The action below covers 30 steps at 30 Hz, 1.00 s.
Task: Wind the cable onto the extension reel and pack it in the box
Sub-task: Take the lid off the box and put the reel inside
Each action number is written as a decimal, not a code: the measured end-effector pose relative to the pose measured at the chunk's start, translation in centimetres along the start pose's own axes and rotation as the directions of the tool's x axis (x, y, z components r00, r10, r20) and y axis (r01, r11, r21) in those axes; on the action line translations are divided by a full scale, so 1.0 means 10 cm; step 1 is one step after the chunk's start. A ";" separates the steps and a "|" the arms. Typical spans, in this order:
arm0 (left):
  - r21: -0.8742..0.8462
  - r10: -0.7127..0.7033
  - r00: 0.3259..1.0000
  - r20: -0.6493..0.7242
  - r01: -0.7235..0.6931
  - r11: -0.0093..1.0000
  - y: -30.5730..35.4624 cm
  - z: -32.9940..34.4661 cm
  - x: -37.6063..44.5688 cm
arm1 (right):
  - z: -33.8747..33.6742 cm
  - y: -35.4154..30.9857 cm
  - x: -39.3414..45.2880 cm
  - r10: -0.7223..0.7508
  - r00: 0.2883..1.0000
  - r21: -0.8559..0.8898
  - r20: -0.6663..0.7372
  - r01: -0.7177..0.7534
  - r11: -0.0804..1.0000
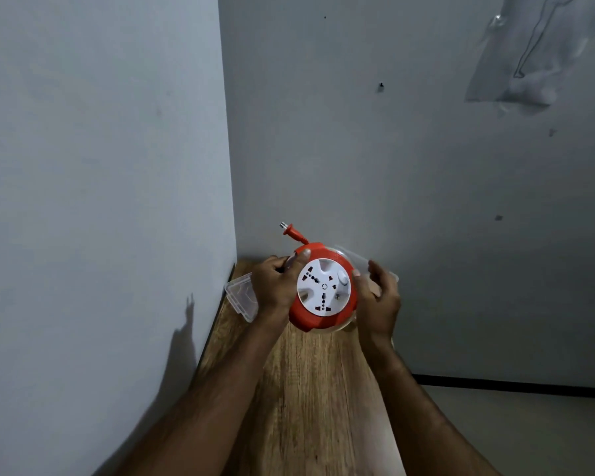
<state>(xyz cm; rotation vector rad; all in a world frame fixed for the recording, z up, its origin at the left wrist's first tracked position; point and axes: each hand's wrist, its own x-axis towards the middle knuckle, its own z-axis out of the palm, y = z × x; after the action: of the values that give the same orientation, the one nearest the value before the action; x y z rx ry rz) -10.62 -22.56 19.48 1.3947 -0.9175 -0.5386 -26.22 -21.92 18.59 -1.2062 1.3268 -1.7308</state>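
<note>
Your left hand (275,286) grips the reel (323,290) by its left rim, thumb hooked over the top edge and fingers curled behind. Your right hand (378,300) cups the right side with the fingers spread and only loosely curled; the thumb tip touches the red rim, but whether the palm presses on the reel or on the clear plastic behind it, you cannot tell from here. The reel sits between the two hands, lifted over the far end of the table (310,389), white socket face tilted toward you. The plug (291,231) sticks out from the top of the reel on a short stub of red cable (302,238), pointing up and left toward the wall corner.

Just behind and under the reel lies the clear box (361,259), its edge showing past your right hand. A clear lid (241,297) lies left of your left hand, near the left wall (100,166). The table is narrow, hemmed by walls at left and back. A clear plastic bag (529,56) hangs on the back wall, well away, upper right.
</note>
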 end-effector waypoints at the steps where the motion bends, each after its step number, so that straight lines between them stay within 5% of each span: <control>1: -0.029 -0.037 0.999 0.004 0.037 0.999 0.00 0.00 -0.01 | 0.01 0.06 0.00 0.038 0.998 0.025 0.054 -0.040 0.999; 4: -0.092 -0.109 0.994 0.013 0.109 0.990 0.00 -0.02 -0.06 | 0.06 0.14 -0.08 0.092 0.980 0.076 0.176 -0.107 0.991; 12: -0.113 -0.170 0.983 -0.073 0.161 0.980 -0.32 -0.26 -0.25 | 0.23 0.33 -0.34 0.122 0.964 0.074 0.235 -0.143 0.987; 30: 0.291 -0.331 0.927 -0.175 0.370 0.882 -1.44 -1.28 -1.16 | 0.40 1.29 -1.54 0.358 0.785 -0.136 0.505 -0.336 0.932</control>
<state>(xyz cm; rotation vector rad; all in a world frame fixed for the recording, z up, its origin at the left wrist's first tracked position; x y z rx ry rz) -4.16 -7.79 3.76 1.8897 -0.6722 -0.5857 -17.31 -13.48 2.15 -1.2436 1.1530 -1.0151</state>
